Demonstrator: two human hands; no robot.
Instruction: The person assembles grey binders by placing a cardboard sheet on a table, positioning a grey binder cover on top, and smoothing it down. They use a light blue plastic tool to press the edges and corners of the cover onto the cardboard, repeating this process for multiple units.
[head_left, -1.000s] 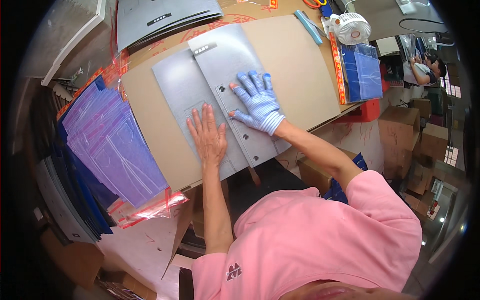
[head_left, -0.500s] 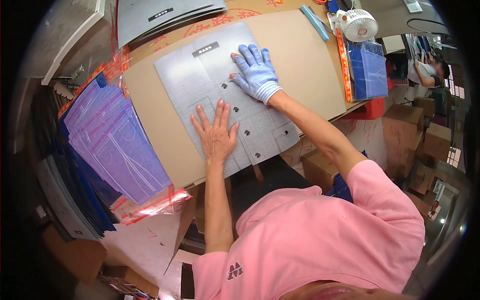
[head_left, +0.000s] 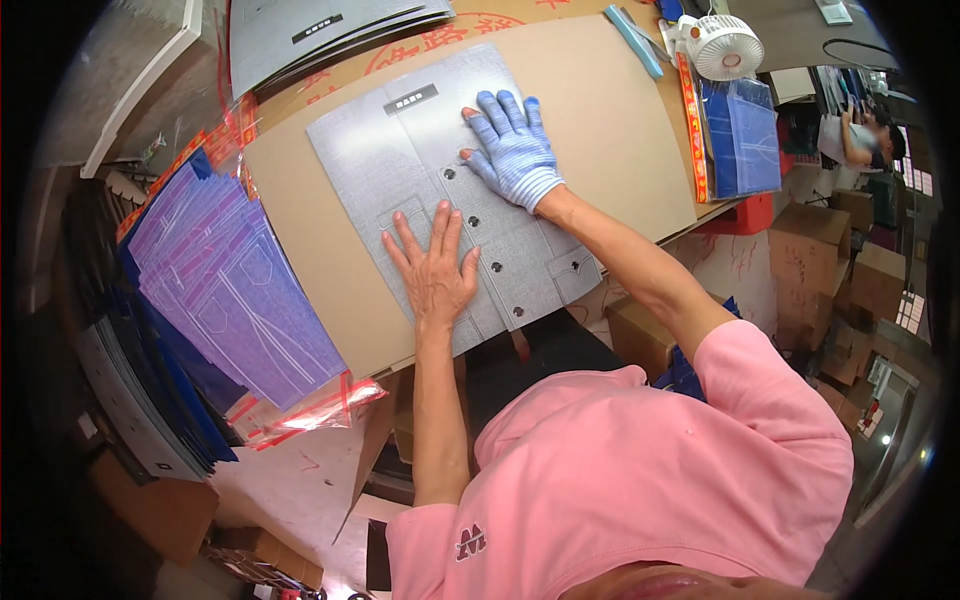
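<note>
A grey sheet (head_left: 365, 160) printed like a buttoned denim jacket, with a dark label near its far edge, lies flat on a brown cardboard sheet (head_left: 620, 150). My bare left hand (head_left: 437, 275) rests on its left part, fingers spread, beside a printed pocket. My right hand (head_left: 515, 155), in a blue-and-white striped knit glove with the thumb and index fingertips bare, lies flat on its far right part, across the sheet's edge. Neither hand grips anything. A row of dark round buttons runs down between the hands.
Purple jeans-patterned sheets (head_left: 230, 290) lie fanned out on the left. Grey sheets (head_left: 340, 35) are stacked at the far left. A white fan (head_left: 725, 50), a blue-handled cutter (head_left: 635, 42) and a blue packet (head_left: 740, 140) are at the far right. Cardboard boxes (head_left: 810, 250) stand beyond, near another person (head_left: 860, 140).
Both hands stay flat on the grey sheet in nearly the same places. The whole view has shifted very slightly. In the background, the other person has moved a little.
</note>
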